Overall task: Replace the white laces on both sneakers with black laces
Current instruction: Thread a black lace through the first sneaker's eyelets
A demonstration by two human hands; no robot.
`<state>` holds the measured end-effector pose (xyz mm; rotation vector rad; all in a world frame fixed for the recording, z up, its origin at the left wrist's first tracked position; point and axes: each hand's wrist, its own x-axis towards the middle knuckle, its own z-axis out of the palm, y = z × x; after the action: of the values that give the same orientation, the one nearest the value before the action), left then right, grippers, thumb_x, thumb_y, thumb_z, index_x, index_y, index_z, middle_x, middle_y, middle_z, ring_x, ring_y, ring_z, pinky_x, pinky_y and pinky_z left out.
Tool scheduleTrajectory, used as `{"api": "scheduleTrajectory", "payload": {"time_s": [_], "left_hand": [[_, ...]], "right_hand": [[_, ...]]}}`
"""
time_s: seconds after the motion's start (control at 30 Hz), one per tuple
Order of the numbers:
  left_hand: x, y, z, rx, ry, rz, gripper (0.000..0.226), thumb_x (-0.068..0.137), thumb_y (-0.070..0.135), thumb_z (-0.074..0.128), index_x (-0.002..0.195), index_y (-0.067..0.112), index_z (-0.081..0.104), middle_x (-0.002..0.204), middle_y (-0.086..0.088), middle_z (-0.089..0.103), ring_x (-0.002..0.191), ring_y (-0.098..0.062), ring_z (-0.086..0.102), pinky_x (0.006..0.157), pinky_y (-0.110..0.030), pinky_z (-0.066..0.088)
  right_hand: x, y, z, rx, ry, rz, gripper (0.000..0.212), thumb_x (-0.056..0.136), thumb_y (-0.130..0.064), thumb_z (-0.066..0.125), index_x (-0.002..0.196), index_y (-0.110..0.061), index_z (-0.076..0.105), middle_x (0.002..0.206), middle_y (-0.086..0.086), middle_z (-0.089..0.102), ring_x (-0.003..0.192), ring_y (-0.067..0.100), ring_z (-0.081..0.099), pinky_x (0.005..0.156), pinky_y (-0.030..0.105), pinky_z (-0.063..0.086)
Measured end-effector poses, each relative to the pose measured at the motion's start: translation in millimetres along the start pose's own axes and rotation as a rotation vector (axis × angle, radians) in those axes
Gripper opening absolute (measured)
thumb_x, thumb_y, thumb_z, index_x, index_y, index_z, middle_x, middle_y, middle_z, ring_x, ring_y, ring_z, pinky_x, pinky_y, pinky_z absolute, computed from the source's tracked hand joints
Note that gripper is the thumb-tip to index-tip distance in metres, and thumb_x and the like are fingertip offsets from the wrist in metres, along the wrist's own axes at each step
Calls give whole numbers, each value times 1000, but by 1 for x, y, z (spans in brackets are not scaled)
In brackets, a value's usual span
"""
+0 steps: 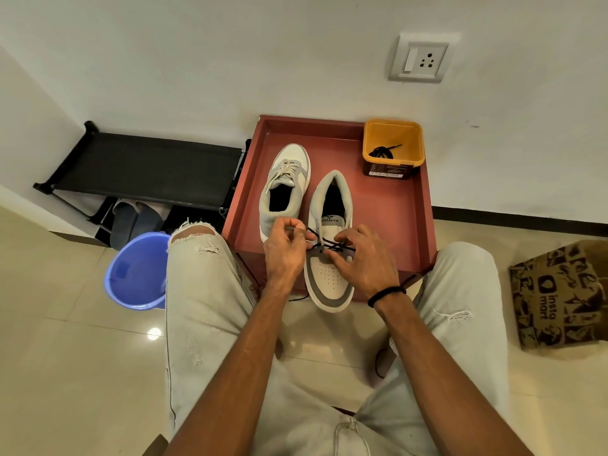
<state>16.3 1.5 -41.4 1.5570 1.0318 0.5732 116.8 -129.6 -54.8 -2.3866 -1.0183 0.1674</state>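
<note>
- Near sneaker (330, 258): lies on the red tray (404, 212), toe over the front edge, toward the person.
- Black lace (332, 245): crosses the lower eyelets of this sneaker.
- Left hand (285, 250): fingers curled, pinching one end of the black lace.
- Right hand (365, 258): fingers bent, pinching the lace at the eyelets.
- Far sneaker (285, 189): just beside the first, with its white lace (283, 174) in place.
- Yellow tub (393, 148): tray's far right corner, holds a second black lace (383, 152).

Red tray-topped stand (408, 218) bearing two grey-white sneakers, the far (285, 189) and the near (330, 238), and a yellow tub (393, 149).
</note>
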Motion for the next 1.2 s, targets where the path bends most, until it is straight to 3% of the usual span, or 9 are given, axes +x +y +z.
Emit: {"api": "scheduleTrajectory", "payload": {"time_s": [0.13,0.4,0.47,0.6,0.63,0.73,1.0,1.1,1.2], "left_hand": [[3,2,-6,-99,59,13,13,108,20,54,114,12,59,87,-3,78,76,-13,77,83,-41,64],[10,7,-17,-459,229,-44,16,109,14,49,122,7,52,98,-15,78,86,-27,78,84,-38,63],[7,6,-14,-358,200,-4,17,107,17,55,123,10,53,101,-8,78,87,-19,78,84,-31,62],[3,-1,-7,162,19,186,21,99,23,69,118,20,63,99,8,71,85,-2,69,75,-12,56],[2,-4,-6,271,-40,214,22,98,23,70,119,21,64,95,10,68,84,-1,66,74,-13,57],[-1,-11,-1,440,-171,209,25,97,24,71,121,24,66,89,9,68,82,-7,68,79,-36,62],[3,-8,-3,431,-63,264,9,97,29,72,103,22,72,91,13,70,82,-1,65,79,-32,60],[4,-6,-5,340,60,312,9,99,25,69,105,18,70,92,12,70,83,-5,67,79,-34,62],[9,0,-11,141,203,241,14,102,21,65,113,11,66,88,6,74,77,-2,71,75,-30,64]], "right_hand": [[-1,0,-4,-43,-37,9,47,77,-62,78,109,-30,65,106,-8,63,100,18,56,78,39,53],[-1,2,-3,-11,-55,14,47,76,-63,79,107,-31,63,101,-8,66,96,17,57,80,38,52],[0,2,-2,3,-63,24,47,76,-63,79,107,-31,62,101,-8,66,96,17,57,80,39,52],[-2,1,-1,-7,-77,29,55,79,-62,78,122,-32,64,106,-5,66,100,19,58,83,40,54],[-2,1,-2,-13,-81,25,58,80,-61,78,128,-32,63,108,-4,66,102,19,58,84,40,54],[-4,1,-3,-12,-90,18,61,82,-58,77,134,-32,60,109,-3,64,102,21,59,85,41,54],[-2,0,-8,-98,-67,18,53,76,-68,76,108,-28,62,99,-7,68,93,20,55,79,43,52],[-3,4,-13,-112,-48,34,55,73,-70,77,102,-26,63,92,-7,68,90,19,53,78,44,51],[-4,11,-18,-95,-63,55,56,70,-70,80,101,-26,64,89,-8,67,90,19,53,78,45,52]]}}
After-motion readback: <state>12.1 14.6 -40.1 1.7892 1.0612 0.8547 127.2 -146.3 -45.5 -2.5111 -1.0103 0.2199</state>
